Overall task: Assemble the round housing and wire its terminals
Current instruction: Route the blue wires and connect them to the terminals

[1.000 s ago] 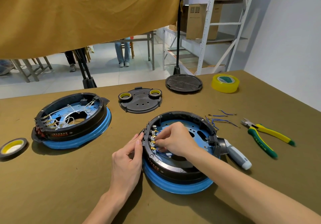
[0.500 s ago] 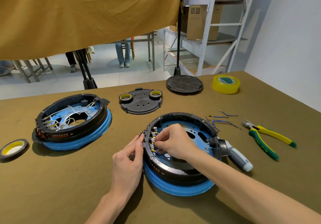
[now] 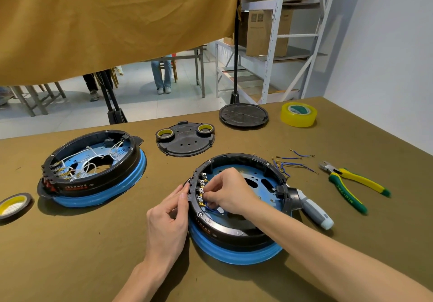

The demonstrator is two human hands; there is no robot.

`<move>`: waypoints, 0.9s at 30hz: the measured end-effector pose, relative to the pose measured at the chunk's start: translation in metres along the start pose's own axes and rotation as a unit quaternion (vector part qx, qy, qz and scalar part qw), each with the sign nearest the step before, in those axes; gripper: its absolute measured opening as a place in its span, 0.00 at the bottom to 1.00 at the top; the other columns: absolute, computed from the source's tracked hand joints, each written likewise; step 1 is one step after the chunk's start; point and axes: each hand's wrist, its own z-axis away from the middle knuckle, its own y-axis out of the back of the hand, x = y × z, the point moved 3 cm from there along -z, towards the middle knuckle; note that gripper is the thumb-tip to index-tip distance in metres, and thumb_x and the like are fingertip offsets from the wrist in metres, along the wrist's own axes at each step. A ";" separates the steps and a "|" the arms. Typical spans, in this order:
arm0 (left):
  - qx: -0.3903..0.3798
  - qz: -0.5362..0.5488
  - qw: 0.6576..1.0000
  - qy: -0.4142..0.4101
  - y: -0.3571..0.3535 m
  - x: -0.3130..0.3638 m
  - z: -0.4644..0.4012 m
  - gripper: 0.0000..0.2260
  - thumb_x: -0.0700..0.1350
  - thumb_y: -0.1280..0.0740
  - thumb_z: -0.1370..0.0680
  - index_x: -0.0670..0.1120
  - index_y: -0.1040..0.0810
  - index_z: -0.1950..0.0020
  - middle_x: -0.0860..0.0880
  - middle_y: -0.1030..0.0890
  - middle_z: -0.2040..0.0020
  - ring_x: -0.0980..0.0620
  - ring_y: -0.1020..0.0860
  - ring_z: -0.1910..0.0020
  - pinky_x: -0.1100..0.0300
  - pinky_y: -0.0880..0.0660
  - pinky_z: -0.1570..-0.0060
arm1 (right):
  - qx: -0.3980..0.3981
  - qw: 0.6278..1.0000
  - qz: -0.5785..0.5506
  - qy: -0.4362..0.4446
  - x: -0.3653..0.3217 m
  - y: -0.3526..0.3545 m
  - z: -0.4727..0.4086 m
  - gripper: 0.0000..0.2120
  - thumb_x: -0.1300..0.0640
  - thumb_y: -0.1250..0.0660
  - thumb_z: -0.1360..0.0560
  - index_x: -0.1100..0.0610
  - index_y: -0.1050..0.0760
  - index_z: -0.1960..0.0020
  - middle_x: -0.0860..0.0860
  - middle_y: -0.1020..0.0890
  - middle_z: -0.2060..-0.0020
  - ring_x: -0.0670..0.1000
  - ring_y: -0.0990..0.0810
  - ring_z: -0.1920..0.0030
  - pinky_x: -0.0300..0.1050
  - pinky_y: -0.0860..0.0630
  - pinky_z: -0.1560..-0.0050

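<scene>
Head view: round housing [image 3: 236, 226] sits on the table [image 3: 70, 255], near centre. Left hand [image 3: 167, 222] rests against its outer wall, fingers loosely curled, holding nothing. Right hand [image 3: 230, 192] reaches inside, fingertips pinching a blue wire [image 3: 212, 209] at the terminal row [image 3: 202, 190].

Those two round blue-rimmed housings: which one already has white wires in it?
The far-left housing, which neither hand touches. White wires loop across its blue floor. The near housing, under both hands, shows only a blue wire at its terminals.
</scene>
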 end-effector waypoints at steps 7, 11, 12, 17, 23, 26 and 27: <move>0.003 -0.020 1.000 0.006 0.000 -0.002 0.001 0.16 0.52 0.41 0.17 0.53 0.21 0.33 0.52 0.19 0.33 0.60 0.24 0.32 0.65 0.26 0.34 | 0.010 0.999 -0.030 -0.015 0.002 0.001 0.003 0.05 0.63 0.27 0.23 0.55 0.20 0.55 0.53 0.14 0.66 0.47 0.14 0.67 0.37 0.18 0.64; -0.027 -0.037 0.999 0.000 -0.002 0.000 0.001 0.21 0.55 0.46 0.17 0.50 0.25 0.28 0.55 0.21 0.31 0.67 0.29 0.31 0.63 0.30 0.31 | 0.081 0.995 -0.046 -0.036 0.007 0.005 0.002 0.06 0.67 0.32 0.22 0.57 0.22 0.53 0.57 0.14 0.65 0.48 0.15 0.70 0.41 0.17 0.65; -0.033 -0.045 0.998 -0.004 -0.003 0.000 0.001 0.21 0.54 0.46 0.16 0.50 0.26 0.27 0.56 0.23 0.30 0.68 0.31 0.30 0.68 0.34 0.31 | 0.081 0.995 -0.050 -0.039 0.007 0.005 0.001 0.07 0.69 0.33 0.22 0.58 0.22 0.53 0.58 0.14 0.64 0.48 0.15 0.69 0.43 0.16 0.63; -0.051 -0.044 0.998 -0.001 -0.003 -0.001 0.000 0.19 0.52 0.47 0.15 0.52 0.26 0.27 0.59 0.24 0.32 0.70 0.33 0.31 0.69 0.36 0.33 | 0.087 0.996 0.013 -0.006 0.000 0.002 -0.001 0.09 0.67 0.31 0.22 0.53 0.21 0.55 0.53 0.15 0.59 0.48 0.14 0.62 0.49 0.14 0.53; -0.028 -0.027 0.999 0.009 -0.003 0.000 -0.002 0.18 0.54 0.46 0.17 0.54 0.26 0.30 0.60 0.23 0.38 0.67 0.29 0.34 0.64 0.32 0.36 | 0.080 0.996 0.049 0.013 -0.005 0.002 0.001 0.10 0.63 0.30 0.22 0.48 0.24 0.51 0.48 0.15 0.60 0.45 0.14 0.61 0.50 0.15 0.52; -0.023 -0.030 0.999 0.009 -0.002 -0.001 -0.003 0.16 0.55 0.46 0.17 0.58 0.27 0.32 0.68 0.26 0.41 0.70 0.29 0.37 0.68 0.32 0.38 | 0.078 0.997 0.025 -0.013 -0.003 0.003 0.004 0.11 0.63 0.30 0.24 0.48 0.25 0.52 0.50 0.15 0.60 0.52 0.13 0.59 0.56 0.15 0.53; -0.027 -0.034 0.999 0.006 -0.003 -0.002 -0.004 0.16 0.56 0.47 0.17 0.59 0.28 0.32 0.70 0.28 0.41 0.74 0.30 0.37 0.70 0.34 0.39 | 0.082 0.996 0.009 -0.026 -0.002 0.003 0.005 0.12 0.63 0.30 0.25 0.47 0.25 0.52 0.51 0.14 0.60 0.53 0.13 0.59 0.58 0.15 0.53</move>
